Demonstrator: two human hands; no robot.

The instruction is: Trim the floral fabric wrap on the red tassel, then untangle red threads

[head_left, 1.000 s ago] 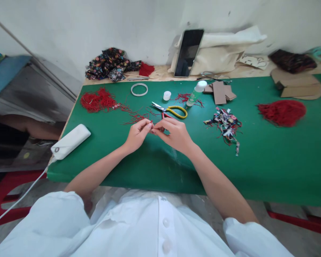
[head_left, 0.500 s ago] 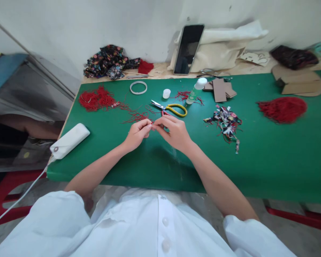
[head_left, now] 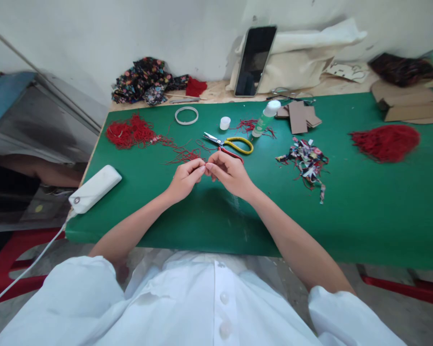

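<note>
My left hand and my right hand meet fingertip to fingertip over the green table, pinching a small red cord piece between them. Most of the cord is hidden by the fingers. Just beyond the hands lie loose red cord strands and yellow-handled scissors. A red-handled tool lies partly behind my right hand.
A red cord pile, white ring, white cap and glue bottle lie further back. Fabric scraps, cardboard pieces and a red tassel heap sit right. A white power bank is at the left edge; a phone leans at the wall.
Both hands stayed joined on the cord, with small finger shifts. The camera tilted slightly, so the table contents sit a little higher in view.
</note>
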